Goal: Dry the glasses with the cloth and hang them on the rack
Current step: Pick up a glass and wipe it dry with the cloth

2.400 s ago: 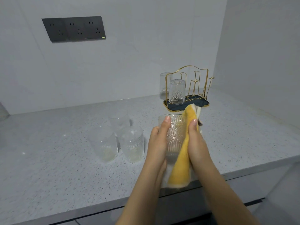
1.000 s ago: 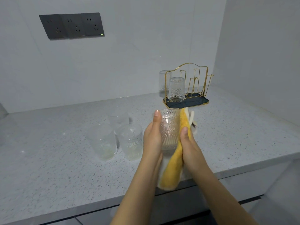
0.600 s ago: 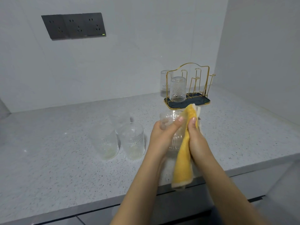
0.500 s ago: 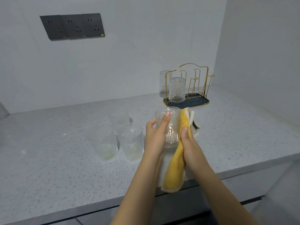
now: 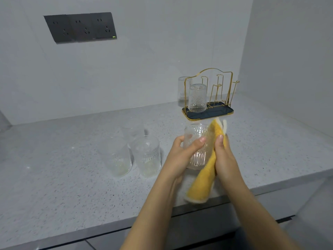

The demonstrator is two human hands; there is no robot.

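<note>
A patterned glass (image 5: 197,148) is held above the front edge of the counter (image 5: 54,186), in front of the rack (image 5: 210,98). It is gripped by the left hand (image 5: 182,156), whose fingers are curled round its left side, the thumb reaching across its face. A yellow cloth (image 5: 207,174) is pressed against the right side of the glass by the right hand (image 5: 225,159); the cloth is pinched between the thumb and the glass, and its lower end hangs below the glass toward the counter edge. The other fingers of the right hand are hidden behind the cloth.

The rack, of gold wire on a dark tray, is set near the back right corner of the counter. One glass (image 5: 197,98) is hung upside down on its left front peg, and a second glass (image 5: 183,88) is seen behind it, at the rack's left rear. Well to the left of the rack and nearer the front, three more glasses (image 5: 146,156) are grouped on the counter, close together. A dark socket panel (image 5: 80,27) is fixed on the wall, up and to the left of the rack.
</note>
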